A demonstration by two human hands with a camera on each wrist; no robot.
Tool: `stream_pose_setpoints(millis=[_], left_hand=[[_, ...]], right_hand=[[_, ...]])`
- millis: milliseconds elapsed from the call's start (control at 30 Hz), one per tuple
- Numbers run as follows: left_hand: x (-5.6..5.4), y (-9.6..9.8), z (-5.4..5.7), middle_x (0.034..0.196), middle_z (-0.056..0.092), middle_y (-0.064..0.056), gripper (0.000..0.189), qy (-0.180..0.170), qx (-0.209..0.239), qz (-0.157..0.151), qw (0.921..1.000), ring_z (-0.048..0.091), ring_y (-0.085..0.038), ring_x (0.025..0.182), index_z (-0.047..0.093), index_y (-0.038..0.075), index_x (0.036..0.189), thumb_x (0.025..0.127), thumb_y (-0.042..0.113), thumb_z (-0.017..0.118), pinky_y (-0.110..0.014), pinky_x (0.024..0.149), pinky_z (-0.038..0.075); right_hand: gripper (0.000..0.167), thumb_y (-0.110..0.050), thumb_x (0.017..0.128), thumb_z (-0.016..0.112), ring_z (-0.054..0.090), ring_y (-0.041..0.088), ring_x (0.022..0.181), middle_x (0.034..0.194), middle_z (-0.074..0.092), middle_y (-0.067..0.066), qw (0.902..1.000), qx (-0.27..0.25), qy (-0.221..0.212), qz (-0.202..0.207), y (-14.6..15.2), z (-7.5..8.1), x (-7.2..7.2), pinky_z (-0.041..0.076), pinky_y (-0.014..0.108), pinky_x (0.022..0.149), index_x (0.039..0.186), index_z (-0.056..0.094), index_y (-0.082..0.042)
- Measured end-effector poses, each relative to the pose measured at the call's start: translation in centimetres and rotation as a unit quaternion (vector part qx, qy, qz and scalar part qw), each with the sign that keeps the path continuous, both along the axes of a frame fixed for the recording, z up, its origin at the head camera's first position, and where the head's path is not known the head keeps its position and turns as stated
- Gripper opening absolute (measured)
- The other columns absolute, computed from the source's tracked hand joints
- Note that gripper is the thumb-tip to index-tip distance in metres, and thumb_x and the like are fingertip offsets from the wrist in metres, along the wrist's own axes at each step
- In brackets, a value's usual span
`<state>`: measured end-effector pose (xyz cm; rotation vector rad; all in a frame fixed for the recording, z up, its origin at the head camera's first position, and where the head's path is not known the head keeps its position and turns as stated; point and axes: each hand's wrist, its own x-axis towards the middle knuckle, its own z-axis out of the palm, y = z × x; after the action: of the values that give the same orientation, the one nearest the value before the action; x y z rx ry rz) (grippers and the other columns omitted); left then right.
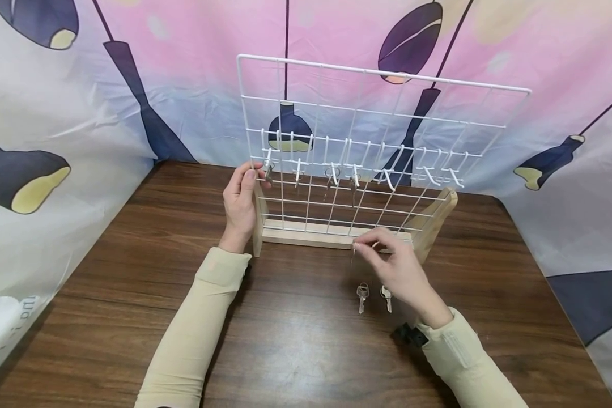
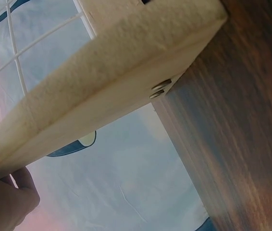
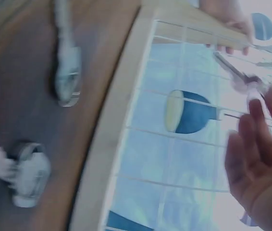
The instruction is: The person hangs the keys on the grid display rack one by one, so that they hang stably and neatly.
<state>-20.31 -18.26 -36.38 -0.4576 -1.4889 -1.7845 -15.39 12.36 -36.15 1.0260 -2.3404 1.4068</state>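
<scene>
A white wire grid rack (image 1: 382,72) stands on the table between two wooden side supports. My left hand (image 1: 239,204) grips the left wooden support (image 1: 258,224) near its top, fingers behind it and thumb in front. Between the thumb and fingertips of my right hand (image 1: 400,272) is a metal key (image 3: 229,65), held in front of the rack's lower wooden bar (image 1: 306,237). Below that hand two loose keys lie on the table, one key (image 1: 362,292) to the left of the other key (image 1: 387,299). Several keys hang from hooks on the rack's left half, including one key (image 1: 268,169) beside my left hand.
White hooks (image 1: 428,177) without keys line the rack's right half. The right wooden support (image 1: 436,224) leans at that end. Behind the brown wooden table (image 1: 122,283) hangs a printed cloth (image 1: 183,73). A white object (image 1: 0,323) with lettering is at the far left edge.
</scene>
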Motion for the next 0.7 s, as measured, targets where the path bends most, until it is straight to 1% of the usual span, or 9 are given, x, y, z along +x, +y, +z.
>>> stream_pose_setpoints(millis=[67, 167, 233, 300, 400, 500, 567, 700], left_hand=[[0.0, 0.0, 0.1, 0.091, 0.062, -0.003, 0.034, 0.000, -0.002, 0.001, 1.0000, 0.061, -0.019, 0.080, 0.053, -0.019, 0.112, 0.104, 0.013, 0.044, -0.030, 0.074, 0.056], [0.1, -0.1, 0.2, 0.091, 0.061, -0.003, 0.035, 0.000, -0.002, 0.002, 1.0000, 0.060, -0.024, 0.080, 0.052, -0.020, 0.112, 0.104, 0.013, 0.044, -0.030, 0.074, 0.056], [0.1, -0.1, 0.3, 0.091, 0.061, -0.003, 0.035, -0.002, -0.001, 0.003, 1.0000, 0.060, -0.028, 0.080, 0.052, -0.020, 0.112, 0.104, 0.013, 0.044, -0.030, 0.074, 0.056], [0.1, -0.1, 0.3, 0.091, 0.061, -0.003, 0.036, -0.003, 0.002, 0.002, 1.0000, 0.059, -0.030, 0.080, 0.052, -0.021, 0.112, 0.104, 0.013, 0.044, -0.030, 0.074, 0.056], [0.1, -0.1, 0.3, 0.091, 0.061, -0.003, 0.036, -0.004, 0.006, 0.000, 1.0000, 0.059, -0.027, 0.080, 0.052, -0.021, 0.112, 0.104, 0.014, 0.044, -0.030, 0.074, 0.056], [0.1, 0.0, 0.2, 0.091, 0.061, -0.003, 0.035, -0.007, 0.007, -0.003, 0.9999, 0.060, -0.021, 0.080, 0.054, -0.018, 0.112, 0.104, 0.015, 0.045, -0.030, 0.074, 0.056], [0.1, 0.0, 0.2, 0.091, 0.061, -0.003, 0.035, -0.006, 0.007, -0.006, 0.9999, 0.060, -0.020, 0.080, 0.054, -0.018, 0.112, 0.104, 0.015, 0.045, -0.030, 0.075, 0.056], [0.1, 0.1, 0.2, 0.091, 0.061, -0.002, 0.036, -0.003, 0.006, -0.008, 0.9999, 0.060, -0.018, 0.081, 0.052, -0.020, 0.112, 0.104, 0.014, 0.044, -0.030, 0.075, 0.056]], right_hand=[[0.012, 0.000, 0.089, 0.069, 0.061, 0.010, 0.082, 0.093, 0.068, 0.001, 0.9981, -0.055, 0.012, -0.024, -0.1, 0.8, 0.0, 0.051, 0.021, 0.072, 0.097, 0.071, -0.008], [0.014, 0.008, 0.086, 0.067, 0.059, 0.010, 0.077, 0.091, 0.068, 0.010, 0.9894, -0.135, 0.019, -0.051, -0.2, 1.8, 0.0, 0.049, 0.019, 0.068, 0.097, 0.070, 0.000], [0.013, 0.012, 0.085, 0.067, 0.059, 0.010, 0.075, 0.089, 0.067, 0.013, 0.9808, -0.184, 0.018, -0.062, -0.4, 2.4, 0.0, 0.048, 0.019, 0.064, 0.096, 0.069, 0.006], [0.012, 0.011, 0.085, 0.067, 0.058, 0.010, 0.072, 0.087, 0.066, 0.015, 0.9707, -0.228, 0.015, -0.073, -0.6, 3.0, 0.0, 0.047, 0.018, 0.061, 0.096, 0.067, 0.011], [0.014, 0.007, 0.086, 0.069, 0.059, 0.010, 0.070, 0.085, 0.067, 0.011, 0.9519, -0.294, 0.004, -0.087, -0.8, 3.6, -0.1, 0.048, 0.018, 0.060, 0.097, 0.065, 0.015], [0.016, 0.005, 0.087, 0.068, 0.059, 0.010, 0.068, 0.082, 0.066, 0.007, 0.9328, -0.349, -0.003, -0.092, -1.0, 4.1, -0.3, 0.048, 0.018, 0.059, 0.097, 0.063, 0.017], [0.015, 0.007, 0.087, 0.067, 0.060, 0.012, 0.066, 0.080, 0.066, 0.006, 0.9228, -0.375, -0.004, -0.089, -1.1, 4.4, -0.3, 0.048, 0.018, 0.058, 0.096, 0.063, 0.018], [0.014, 0.006, 0.087, 0.068, 0.060, 0.013, 0.063, 0.078, 0.065, 0.007, 0.9138, -0.396, -0.007, -0.091, -1.3, 5.1, -0.4, 0.050, 0.020, 0.057, 0.096, 0.063, 0.016]])
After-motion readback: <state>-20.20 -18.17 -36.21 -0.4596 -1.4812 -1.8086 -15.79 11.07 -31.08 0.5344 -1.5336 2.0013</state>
